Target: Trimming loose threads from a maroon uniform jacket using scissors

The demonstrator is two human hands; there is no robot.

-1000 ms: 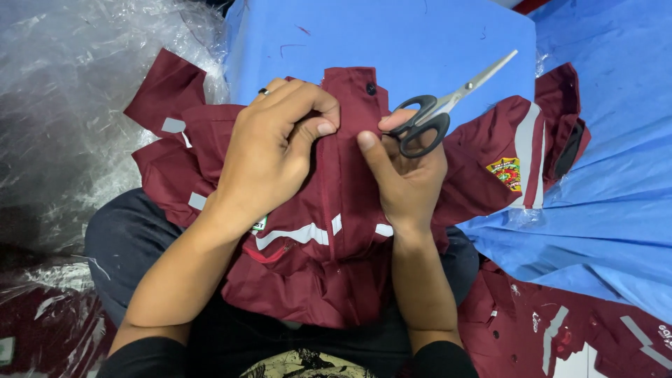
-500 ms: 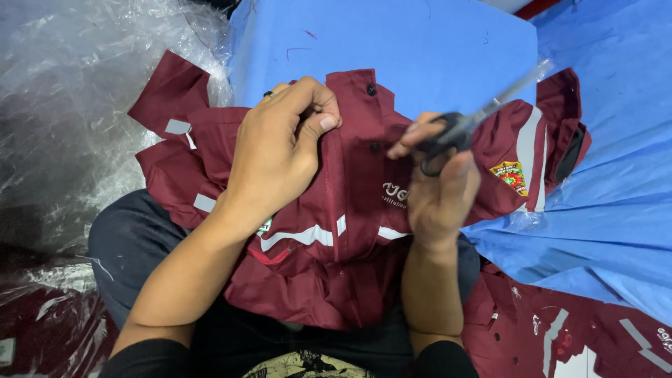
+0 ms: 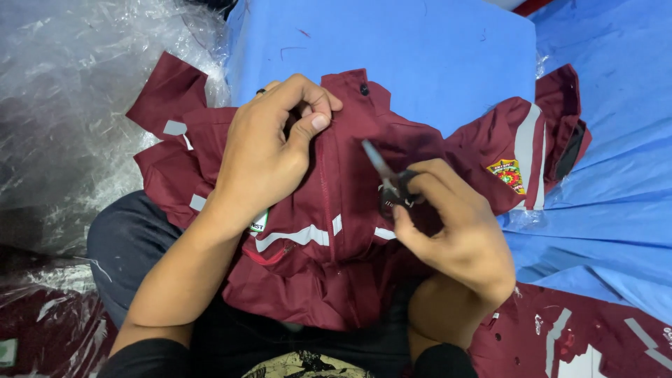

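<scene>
A maroon jacket [image 3: 329, 266] with grey reflective strips lies over my lap and against a blue surface. My left hand [image 3: 269, 157] pinches the fabric near the front placket, just below the collar. My right hand [image 3: 455, 231] holds small scissors [image 3: 388, 178] with black handles. Their blades point up and to the left over the jacket's chest, close to my left thumb. A yellow and red badge [image 3: 507, 175] shows on the jacket's right sleeve.
Blue fabric or sheeting [image 3: 420, 49] covers the area ahead and to the right. Crumpled clear plastic wrap [image 3: 77, 119] lies at the left. More maroon garments in plastic [image 3: 581, 336] sit at the lower right and lower left.
My right hand has turned the scissors around: the blades pointed up and right away from the jacket, and now point left toward the placket. My left hand has kept its pinch.
</scene>
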